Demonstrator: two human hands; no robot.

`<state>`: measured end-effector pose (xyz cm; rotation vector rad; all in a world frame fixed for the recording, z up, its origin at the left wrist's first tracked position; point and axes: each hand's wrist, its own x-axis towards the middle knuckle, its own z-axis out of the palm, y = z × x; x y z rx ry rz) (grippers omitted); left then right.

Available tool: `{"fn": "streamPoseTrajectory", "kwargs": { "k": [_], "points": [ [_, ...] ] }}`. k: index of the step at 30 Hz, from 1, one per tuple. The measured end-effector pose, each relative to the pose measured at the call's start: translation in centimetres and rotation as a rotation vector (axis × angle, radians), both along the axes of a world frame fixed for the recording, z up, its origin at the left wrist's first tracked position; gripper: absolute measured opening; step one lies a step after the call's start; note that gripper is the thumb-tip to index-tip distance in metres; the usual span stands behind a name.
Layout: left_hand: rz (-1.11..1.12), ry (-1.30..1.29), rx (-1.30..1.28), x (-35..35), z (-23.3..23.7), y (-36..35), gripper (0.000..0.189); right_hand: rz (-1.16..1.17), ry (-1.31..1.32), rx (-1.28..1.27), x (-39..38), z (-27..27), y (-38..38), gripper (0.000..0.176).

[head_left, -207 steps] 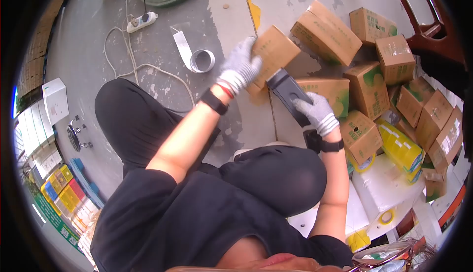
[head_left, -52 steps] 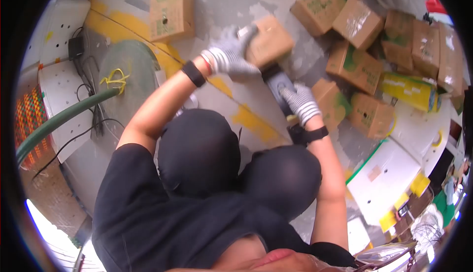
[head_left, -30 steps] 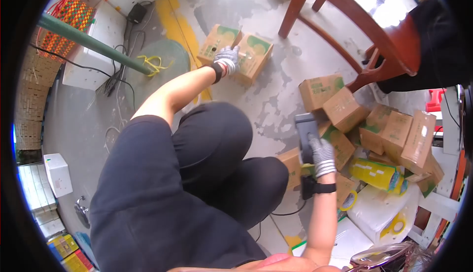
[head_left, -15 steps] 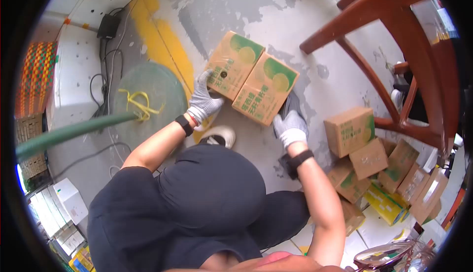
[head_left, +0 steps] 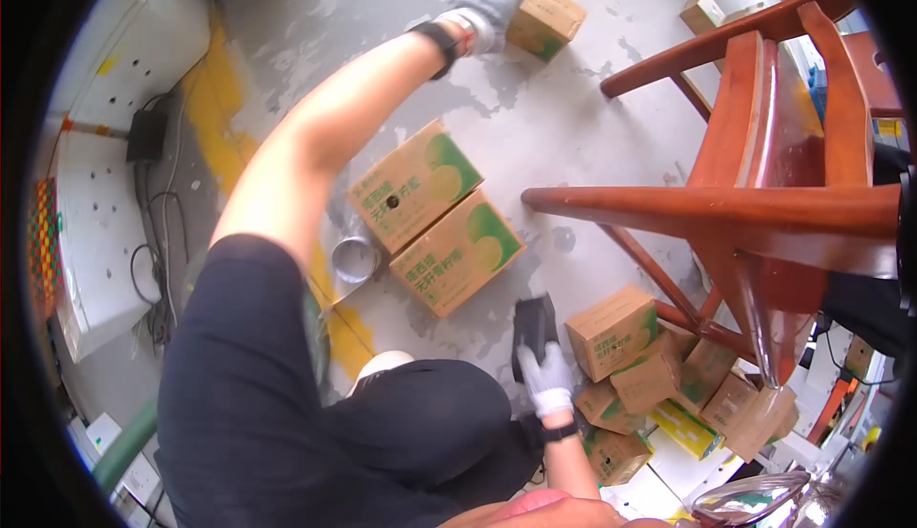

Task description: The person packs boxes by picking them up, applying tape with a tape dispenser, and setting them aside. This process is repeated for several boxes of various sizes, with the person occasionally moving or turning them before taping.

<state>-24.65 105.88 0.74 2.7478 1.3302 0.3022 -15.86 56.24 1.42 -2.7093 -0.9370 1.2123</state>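
One wide-spread left hand [head_left: 489,14] on the far carton [head_left: 548,18]; one right hand [head_left: 546,377] around a black device [head_left: 535,327], grip partly hidden.

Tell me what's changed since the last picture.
Your left hand has left the paired boxes and reached out to the farther box; whether it grips that is unclear. Your right hand has drawn back from the paired boxes. It still holds the black tool, and the paired boxes remain side by side.
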Motion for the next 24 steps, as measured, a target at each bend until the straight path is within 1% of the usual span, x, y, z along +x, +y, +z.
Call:
{"fn": "streamPoseTrajectory", "kwargs": {
  "k": [1,2,3,4,5,6,8,9,10,11,12,13,14,15,16,17,18,19,20,21,22,23,24],
  "points": [
    [-0.01,0.093,0.124,2.8,-1.6,1.9,0.082,0.033,-0.069,0.004,0.9,1.1,-1.5,0.04],
    [-0.022,0.075,0.127,4.6,-1.7,3.0,0.082,0.006,-0.089,0.018,1.7,2.1,-3.4,0.037],
    [0.03,0.093,0.044,6.4,-1.7,3.9,0.084,-0.062,-0.082,0.014,2.3,3.6,-5.1,0.037],
    [0.083,0.105,-0.041,8.2,-1.8,4.8,0.086,-0.105,-0.091,0.014,3.3,4.1,-8.0,0.04],
    [0.073,0.054,-0.102,9.4,-3.0,5.9,0.088,-0.165,-0.113,-0.015,3.7,5.5,-10.3,0.037],
    [0.044,0.042,-0.099,9.8,-4.2,6.4,0.088,-0.236,-0.137,-0.005,3.5,7.1,-11.8,0.035],
    [0.086,0.185,-0.156,9.8,-5.4,6.4,0.088,-0.249,-0.228,0.012,4.1,7.9,-18.1,0.036],
    [0.066,0.17,-0.111,9.2,-6.6,6.2,0.088,-0.309,-0.299,-0.017,4.0,8.3,-21.3,0.035],
    [0.048,0.156,-0.07,8.5,-7.7,5.5,0.088,-0.314,-0.31,-0.031,4.0,8.5,-24.3,0.035],
    [0.062,0.14,0.038,8.4,-9.1,4.6,0.087,-0.468,-0.309,-0.003,4.2,8.5,-27.3,0.032],
    [0.022,0.197,0.048,7.3,-7.7,3.0,0.086,-0.621,-0.304,0.036,4.5,8.3,-29.6,0.029],
    [0.01,0.217,0.007,6.8,-7.7,2.0,0.087,-0.624,-0.304,0.035,4.7,8.4,-32.0,0.029],
    [-0.001,0.242,-0.031,6.2,-7.7,1.8,0.088,-0.676,-0.283,0.059,4.8,8.4,-34.1,0.027],
    [-0.002,0.245,-0.022,5.6,-7.3,2.3,0.088,-0.727,-0.263,0.091,4.9,8.4,-34.2,0.025],
    [-0.006,0.175,-0.092,5.2,-7.0,2.5,0.09,-0.736,-0.262,0.093,5.0,8.6,-34.5,0.025],
    [-0.012,0.105,-0.166,5.0,-6.6,2.7,0.093,-0.693,-0.306,0.013,5.0,9.2,-35.0,0.025],
    [-0.018,0.106,-0.168,5.0,-5.9,3.6,0.093,-0.645,-0.35,-0.07,4.7,10.3,-33.8,0.025],
    [-0.008,0.137,-0.148,5.3,-5.1,5.4,0.094,-0.576,-0.397,-0.205,4.1,12.5,-30.3,0.025],
    [0.009,0.17,-0.137,5.4,-5.3,6.8,0.095,-0.546,-0.389,-0.07,5.1,11.5,-35.3,0.024],
    [0.046,0.285,-0.097,6.0,-6.8,7.8,0.097,-0.602,-0.378,-0.03,5.3,12.3,-35.3,0.022],
    [0.047,0.289,-0.094,5.9,-7.2,7.8,0.097,-0.657,-0.362,0.019,5.6,12.7,-34.6,0.021],
    [0.038,0.294,-0.075,5.7,-7.3,8.1,0.089,-0.663,-0.385,0.041,6.5,12.8,-35.4,0.02],
    [0.023,0.298,-0.052,5.7,-6.6,8.2,0.08,-0.676,-0.409,0.065,6.2,13.0,-33.6,0.019]
  ]
}}
